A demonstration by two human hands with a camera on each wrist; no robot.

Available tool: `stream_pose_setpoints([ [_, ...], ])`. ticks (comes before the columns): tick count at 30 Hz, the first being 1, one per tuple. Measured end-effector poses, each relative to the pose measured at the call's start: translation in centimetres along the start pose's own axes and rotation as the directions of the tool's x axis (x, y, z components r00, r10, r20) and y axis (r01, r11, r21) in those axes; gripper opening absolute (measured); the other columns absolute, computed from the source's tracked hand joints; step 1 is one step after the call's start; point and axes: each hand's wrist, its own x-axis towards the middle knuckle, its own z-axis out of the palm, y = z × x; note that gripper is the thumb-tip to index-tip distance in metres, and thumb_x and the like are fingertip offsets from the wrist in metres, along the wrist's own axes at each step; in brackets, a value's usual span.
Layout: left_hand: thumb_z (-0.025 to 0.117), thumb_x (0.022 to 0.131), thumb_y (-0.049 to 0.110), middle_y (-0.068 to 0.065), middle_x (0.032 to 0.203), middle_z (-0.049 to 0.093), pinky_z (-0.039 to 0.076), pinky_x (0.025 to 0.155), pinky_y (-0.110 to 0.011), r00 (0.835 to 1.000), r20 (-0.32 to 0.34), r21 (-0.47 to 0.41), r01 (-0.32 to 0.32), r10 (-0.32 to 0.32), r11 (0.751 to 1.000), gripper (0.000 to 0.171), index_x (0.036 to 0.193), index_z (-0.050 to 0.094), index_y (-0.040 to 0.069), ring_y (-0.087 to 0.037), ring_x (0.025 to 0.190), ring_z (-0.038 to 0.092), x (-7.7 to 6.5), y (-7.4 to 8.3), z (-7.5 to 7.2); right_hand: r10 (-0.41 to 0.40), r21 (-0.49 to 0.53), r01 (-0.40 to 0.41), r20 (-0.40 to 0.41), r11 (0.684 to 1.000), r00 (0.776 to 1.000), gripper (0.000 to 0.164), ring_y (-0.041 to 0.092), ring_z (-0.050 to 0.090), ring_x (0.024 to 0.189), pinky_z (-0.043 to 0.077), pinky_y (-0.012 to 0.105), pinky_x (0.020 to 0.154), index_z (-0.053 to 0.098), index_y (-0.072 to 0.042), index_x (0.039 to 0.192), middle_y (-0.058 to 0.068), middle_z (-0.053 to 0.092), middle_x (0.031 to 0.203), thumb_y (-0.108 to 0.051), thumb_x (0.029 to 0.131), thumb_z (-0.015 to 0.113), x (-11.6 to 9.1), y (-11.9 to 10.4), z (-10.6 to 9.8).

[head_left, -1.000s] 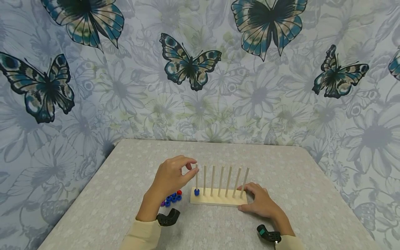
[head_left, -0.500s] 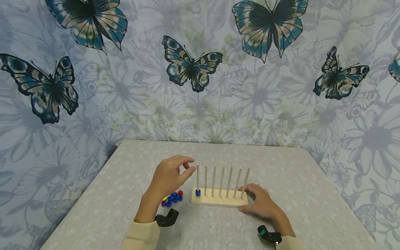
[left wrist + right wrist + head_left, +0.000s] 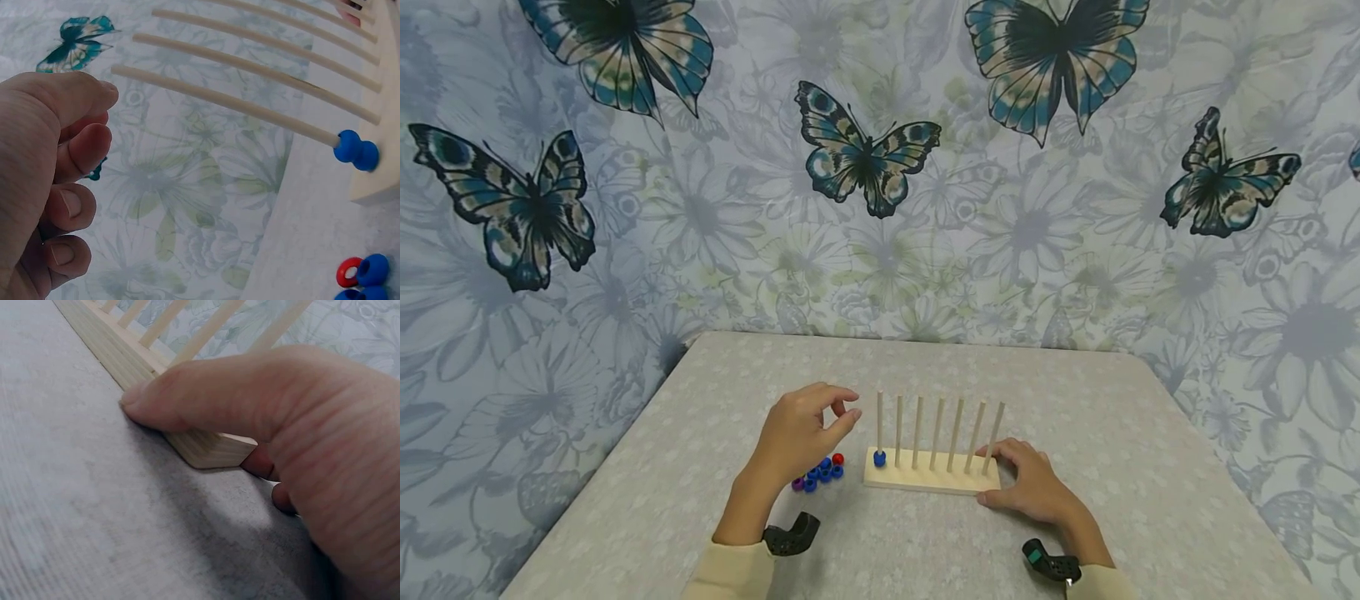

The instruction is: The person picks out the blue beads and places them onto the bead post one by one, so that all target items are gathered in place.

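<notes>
A wooden peg board (image 3: 925, 481) with a row of several upright pegs lies on the table. At the foot of its leftmost peg (image 3: 880, 421) sits blue beadwork (image 3: 356, 150) with two rounded bulges; whether it is one bead or two I cannot tell. My left hand (image 3: 801, 429) hovers left of that peg's top, apart from it, its fingers loosely bent with nothing seen between them. Around the board's right end my right hand (image 3: 1026, 483) grips, thumb (image 3: 150, 403) along the front side and fingers at the back.
Loose beads lie left of the board, partly below my left hand: several blue beads (image 3: 826, 473), a red bead (image 3: 838, 459) and a purple bead (image 3: 797, 483). The patterned table (image 3: 760, 358) ends at a wall with butterflies (image 3: 868, 154).
My left hand has drawn back leftward from the leftmost peg's top. The right hand keeps its hold on the board. The view has shifted slightly.
</notes>
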Motion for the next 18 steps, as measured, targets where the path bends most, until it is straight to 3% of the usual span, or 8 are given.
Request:
stream_pose_setpoints([
  [9, 0.078, 0.088, 0.029, 0.016, 0.078, 0.063, 0.036, 0.048, -0.018, 0.994, 0.061, 0.011, 0.085, -0.085, 0.996, 0.018, 0.104, 0.077, 0.021, 0.003, 0.052, 0.036, -1.7, -0.9, 0.7, -0.009, 0.01, 0.009, -0.004, 1.0, 1.0, 0.056, 0.014, 0.053, 0.11, 0.029, 0.037, 0.086, 0.065, -0.037, 0.116, -0.017, 0.062, 0.115, -0.051, 0.067, 0.089, -0.2, 0.0, 0.0],
  [18, 0.076, 0.09, 0.028, 0.018, 0.078, 0.061, 0.034, 0.044, -0.02, 0.979, 0.127, 0.035, 0.157, -0.16, 0.987, 0.015, 0.105, 0.076, 0.024, 0.001, 0.047, 0.035, -2.8, -2.2, 1.2, -0.009, 0.005, 0.009, 0.003, 1.0, 1.0, 0.056, 0.015, 0.053, 0.112, 0.029, 0.037, 0.086, 0.065, -0.038, 0.116, -0.016, 0.062, 0.118, -0.051, 0.068, 0.088, 0.0, 0.4, 0.1],
])
